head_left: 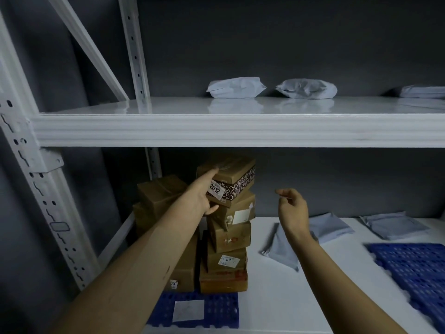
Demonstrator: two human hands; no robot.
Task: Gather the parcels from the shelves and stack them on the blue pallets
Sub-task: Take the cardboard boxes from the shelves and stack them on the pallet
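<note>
A leaning stack of brown cardboard boxes (227, 239) stands on a blue pallet (216, 309) at the lower left. A patterned box (237, 175) with a "2012" label lies on top. My left hand (202, 197) reaches to that top box, fingers stretched along its left side and thumb under its corner. My right hand (292, 209) hovers to the right of the stack, fingers loosely curled and holding nothing. A second pile of boxes (161, 196) stands behind my left arm. Two white mailer bags (237, 88) (307, 88) lie on the upper shelf (240, 127).
Grey flat mailer bags (284, 249) (330, 226) (395, 225) lie on the lower white surface. A second blue pallet (414, 268) sits at the right edge. Another bag (423, 91) lies far right on the upper shelf. White shelf uprights (36, 177) stand at the left.
</note>
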